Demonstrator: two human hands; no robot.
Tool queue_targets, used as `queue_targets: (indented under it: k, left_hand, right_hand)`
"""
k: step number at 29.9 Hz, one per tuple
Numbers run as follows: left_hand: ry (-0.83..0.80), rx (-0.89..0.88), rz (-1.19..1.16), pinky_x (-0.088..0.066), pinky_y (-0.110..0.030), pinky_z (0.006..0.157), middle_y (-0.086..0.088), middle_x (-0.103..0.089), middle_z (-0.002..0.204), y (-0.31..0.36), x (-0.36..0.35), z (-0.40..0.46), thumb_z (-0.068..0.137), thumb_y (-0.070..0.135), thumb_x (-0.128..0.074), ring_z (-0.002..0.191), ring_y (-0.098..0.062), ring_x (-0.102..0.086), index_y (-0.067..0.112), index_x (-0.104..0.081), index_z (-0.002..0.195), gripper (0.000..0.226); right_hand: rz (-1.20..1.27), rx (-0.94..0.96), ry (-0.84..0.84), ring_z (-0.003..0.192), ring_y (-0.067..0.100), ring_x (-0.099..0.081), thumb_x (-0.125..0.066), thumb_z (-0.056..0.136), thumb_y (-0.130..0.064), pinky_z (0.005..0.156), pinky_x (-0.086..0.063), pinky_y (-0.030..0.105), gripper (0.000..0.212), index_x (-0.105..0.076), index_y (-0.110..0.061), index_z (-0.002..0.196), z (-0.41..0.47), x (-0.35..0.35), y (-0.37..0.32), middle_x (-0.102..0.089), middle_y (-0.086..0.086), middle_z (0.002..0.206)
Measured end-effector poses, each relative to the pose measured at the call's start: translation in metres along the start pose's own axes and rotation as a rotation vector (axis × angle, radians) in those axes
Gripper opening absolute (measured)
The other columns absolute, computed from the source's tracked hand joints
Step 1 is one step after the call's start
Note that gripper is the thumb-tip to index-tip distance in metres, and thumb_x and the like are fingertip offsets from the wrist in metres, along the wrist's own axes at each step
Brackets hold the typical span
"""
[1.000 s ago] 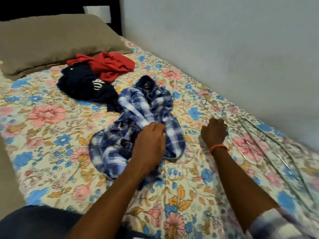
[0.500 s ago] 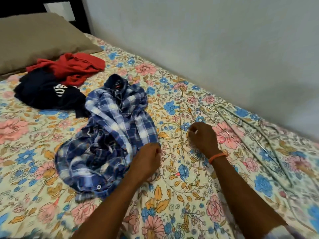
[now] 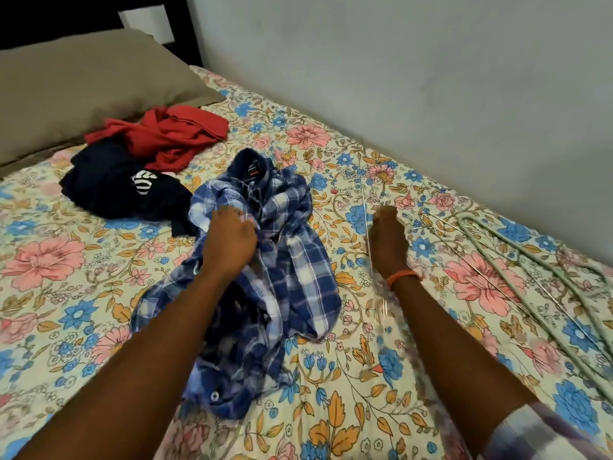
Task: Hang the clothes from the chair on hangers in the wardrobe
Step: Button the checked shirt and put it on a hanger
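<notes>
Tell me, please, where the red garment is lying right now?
In the head view the red garment lies crumpled at the upper left of the floral bedsheet, just below the tan pillow and touching the navy garment.

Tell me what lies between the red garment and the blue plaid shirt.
In the head view, only a bare strip of floral bedsheet separates the red garment from the blue plaid shirt; the dark navy garment sits just left of that gap.
</notes>
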State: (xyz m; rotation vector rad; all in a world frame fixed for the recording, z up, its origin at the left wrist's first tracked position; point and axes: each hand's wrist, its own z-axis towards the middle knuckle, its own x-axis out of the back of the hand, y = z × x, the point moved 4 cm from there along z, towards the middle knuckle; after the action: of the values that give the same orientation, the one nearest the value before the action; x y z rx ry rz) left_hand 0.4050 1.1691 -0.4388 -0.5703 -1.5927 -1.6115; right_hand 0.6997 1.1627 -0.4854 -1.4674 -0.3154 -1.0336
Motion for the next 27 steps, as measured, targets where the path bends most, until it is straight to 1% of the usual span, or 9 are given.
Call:
queue_targets:
  k: [3, 6, 8, 12, 15, 19, 22, 24, 27]
  left_hand:
    - [0.104, 0.01, 0.081, -0.038, -0.034, 0.059, -0.017, -0.06, 0.092, -0.008, 0.014, 0.029, 0.099, 0.019, -0.048, 0.072, -0.026, -0.056, -0.001, -0.056, 0.095, 0.022]
    - [0.166, -0.064, 0.159, -0.04, -0.041, 0.073, -0.02, -0.054, 0.117, -0.002, 0.023, 0.056, 0.098, 0.017, -0.05, 0.096, -0.036, -0.055, 0.0, -0.053, 0.11, 0.021]
    - [0.165, -0.182, 0.222, -0.04, -0.044, 0.08, -0.02, -0.054, 0.115, 0.004, 0.019, 0.08, 0.094, 0.013, -0.054, 0.103, -0.038, -0.051, 0.0, -0.054, 0.109, 0.02]
    - [-0.069, 0.035, 0.061, -0.033, -0.036, 0.052, -0.021, -0.055, 0.086, 0.003, 0.003, 0.128, 0.091, 0.035, -0.068, 0.078, -0.032, -0.055, -0.002, -0.055, 0.105, 0.042]
    - [-0.132, 0.138, 0.137, -0.034, -0.033, 0.051, -0.018, -0.056, 0.078, -0.003, -0.012, 0.128, 0.088, 0.037, -0.072, 0.066, -0.032, -0.053, 0.003, -0.055, 0.084, 0.038]
    - [-0.119, 0.247, 0.036, -0.036, -0.034, 0.05, -0.022, -0.06, 0.084, -0.018, -0.023, 0.132, 0.09, 0.018, -0.068, 0.071, -0.036, -0.059, 0.0, -0.061, 0.085, 0.02]
    - [0.009, 0.206, -0.041, -0.024, -0.028, 0.044, -0.013, -0.043, 0.055, -0.021, -0.004, 0.131, 0.084, 0.01, -0.071, 0.049, -0.026, -0.044, 0.014, -0.04, 0.051, 0.045]
    - [0.119, 0.139, -0.009, -0.027, -0.032, 0.049, -0.013, -0.041, 0.054, -0.017, 0.021, 0.125, 0.083, 0.01, -0.069, 0.054, -0.031, -0.044, 0.014, -0.033, 0.049, 0.049]
    - [0.174, 0.132, -0.222, -0.041, -0.04, 0.06, -0.009, -0.05, 0.061, -0.011, 0.05, 0.111, 0.09, 0.008, -0.06, 0.064, -0.032, -0.051, 0.007, -0.051, 0.063, 0.029]
  right_hand:
    - [0.204, 0.046, -0.101, 0.061, 0.022, -0.054, -0.035, 0.101, 0.0, 0.052, -0.044, 0.033, 0.013, -0.043, -0.003, 0.111, 0.015, -0.033, -0.052, -0.049, 0.0, 0.075]
    - [0.221, 0.076, -0.151, 0.054, 0.016, -0.039, -0.037, 0.102, -0.002, 0.05, -0.027, 0.032, 0.011, -0.042, -0.001, 0.112, 0.017, -0.07, -0.089, -0.042, 0.0, 0.068]
    - [0.095, 0.117, -0.18, 0.052, 0.018, -0.039, -0.04, 0.101, -0.005, 0.051, -0.028, 0.032, 0.018, -0.043, -0.001, 0.119, 0.013, -0.095, -0.096, -0.041, -0.001, 0.063]
    - [-0.101, 0.206, -0.177, 0.071, 0.031, -0.061, -0.04, 0.102, -0.018, 0.085, -0.043, 0.044, 0.022, -0.05, -0.011, 0.12, 0.006, -0.131, -0.089, -0.057, 0.001, 0.071]
    - [-0.013, 0.213, -0.094, 0.061, 0.029, -0.058, -0.039, 0.105, -0.024, 0.076, -0.043, 0.041, 0.016, -0.052, -0.014, 0.108, 0.006, -0.134, -0.074, -0.047, -0.009, 0.06]
    - [0.081, 0.159, -0.065, 0.055, 0.024, -0.052, -0.044, 0.104, -0.025, 0.067, -0.042, 0.039, 0.013, -0.051, -0.017, 0.099, 0.014, -0.142, -0.068, -0.045, -0.011, 0.055]
    - [0.132, 0.117, -0.099, 0.054, 0.017, -0.048, -0.045, 0.104, -0.024, 0.062, -0.037, 0.034, 0.012, -0.05, -0.018, 0.095, 0.017, -0.139, -0.072, -0.049, -0.009, 0.059]
    - [0.16, 0.107, -0.121, 0.055, 0.018, -0.049, -0.043, 0.105, -0.022, 0.058, -0.035, 0.033, 0.012, -0.049, -0.016, 0.096, 0.017, -0.132, -0.078, -0.051, -0.006, 0.062]
    - [0.214, 0.19, -0.077, 0.053, 0.022, -0.047, -0.041, 0.106, -0.019, 0.049, -0.03, 0.031, 0.012, -0.046, -0.014, 0.096, 0.011, -0.109, -0.107, -0.05, 0.001, 0.063]
